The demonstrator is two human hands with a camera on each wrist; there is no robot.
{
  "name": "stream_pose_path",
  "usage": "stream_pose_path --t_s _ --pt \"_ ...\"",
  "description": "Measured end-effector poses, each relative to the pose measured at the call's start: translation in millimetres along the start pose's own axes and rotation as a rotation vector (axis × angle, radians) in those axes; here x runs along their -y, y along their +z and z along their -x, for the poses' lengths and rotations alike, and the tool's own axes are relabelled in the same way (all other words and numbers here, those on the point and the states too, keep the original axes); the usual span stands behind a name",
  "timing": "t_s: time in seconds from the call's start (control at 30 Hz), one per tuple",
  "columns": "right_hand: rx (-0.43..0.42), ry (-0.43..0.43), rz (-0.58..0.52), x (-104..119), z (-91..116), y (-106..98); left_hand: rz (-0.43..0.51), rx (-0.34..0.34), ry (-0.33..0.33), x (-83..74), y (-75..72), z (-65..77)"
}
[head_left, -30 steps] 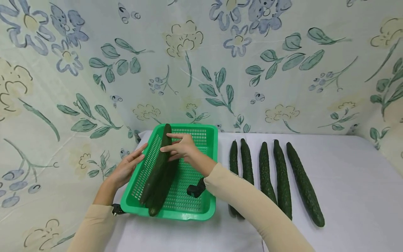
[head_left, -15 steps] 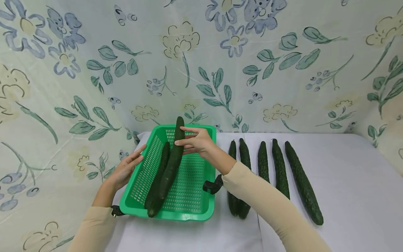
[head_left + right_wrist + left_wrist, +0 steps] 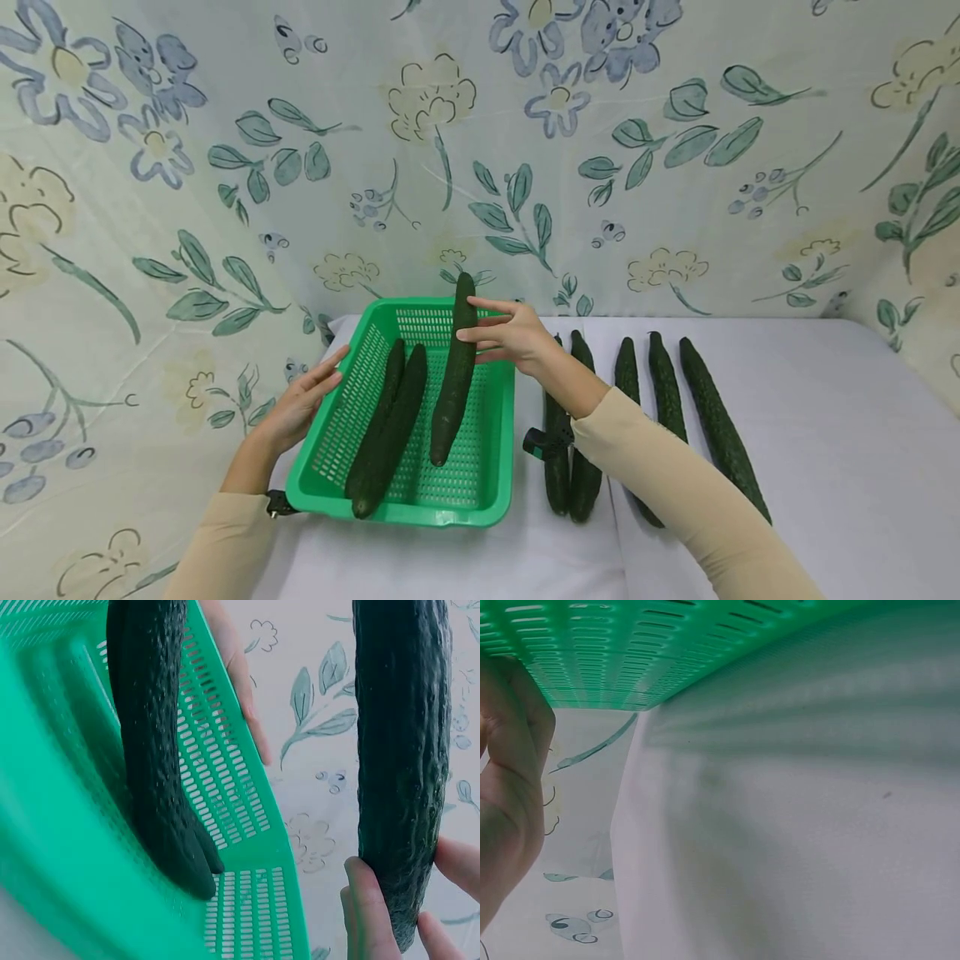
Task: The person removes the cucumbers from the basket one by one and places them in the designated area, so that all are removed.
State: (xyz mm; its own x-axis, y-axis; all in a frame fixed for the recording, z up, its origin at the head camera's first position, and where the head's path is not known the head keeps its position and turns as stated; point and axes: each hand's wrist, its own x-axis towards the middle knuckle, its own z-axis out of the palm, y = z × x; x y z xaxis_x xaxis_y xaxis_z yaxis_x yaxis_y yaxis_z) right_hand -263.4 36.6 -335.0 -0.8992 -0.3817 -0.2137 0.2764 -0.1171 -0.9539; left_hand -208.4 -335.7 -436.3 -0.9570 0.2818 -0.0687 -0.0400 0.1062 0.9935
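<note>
A big flowery cloth (image 3: pixel 525 142) fills the back, with blue and yellow flowers and green leaves on it. In front is a table (image 3: pixel 825 433) with a white cover. Two tan sleeves (image 3: pixel 690 492) come in from the near side of the head view, one from about seven o'clock and one from about five. A green basket (image 3: pixel 420 517) full of little holes sits on the table; say its middle is the middle of the clock, with twelve at the far side. Five cucumbers (image 3: pixel 628 371) lie in a row on the table toward three o'clock, partly hidden by one of the sleeves. Two more cucumbers (image 3: pixel 401 425) lie side by side in the basket, toward nine o'clock. One bumpy cucumber (image 3: pixel 453 392) is tilted over the two o'clock part of the basket; its far end pokes up past the rim, and I cannot tell if its near end touches the bottom. The right hand (image 3: pixel 513 337), at two o'clock, pinches that cucumber near its far end, thumb and fingers only as wide apart as it is thick. The left hand (image 3: pixel 303 396), just past nine o'clock, grips nothing; its fingers are almost straight and rest against the outside of the basket. A small black gadget (image 3: pixel 547 443) sits on each wrist.
</note>
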Motion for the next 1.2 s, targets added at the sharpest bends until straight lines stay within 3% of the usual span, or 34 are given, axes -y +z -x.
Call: stream_pose_path --t_s 0.5,0.97,1.2 --pt "-0.034 -0.029 0.080 -2.6 21.5 -62.5 0.032 0.009 -0.006 -1.8 2.5 -2.8" --pt "-0.072 -0.089 0.162 0.2 55.0 -134.0 -0.047 -0.007 -0.024 -4.3 1.1 -3.1" --pt "-0.113 -0.095 0.228 -3.3 70.5 -167.9 -0.026 -0.019 -0.047 -7.5 1.8 -1.7"
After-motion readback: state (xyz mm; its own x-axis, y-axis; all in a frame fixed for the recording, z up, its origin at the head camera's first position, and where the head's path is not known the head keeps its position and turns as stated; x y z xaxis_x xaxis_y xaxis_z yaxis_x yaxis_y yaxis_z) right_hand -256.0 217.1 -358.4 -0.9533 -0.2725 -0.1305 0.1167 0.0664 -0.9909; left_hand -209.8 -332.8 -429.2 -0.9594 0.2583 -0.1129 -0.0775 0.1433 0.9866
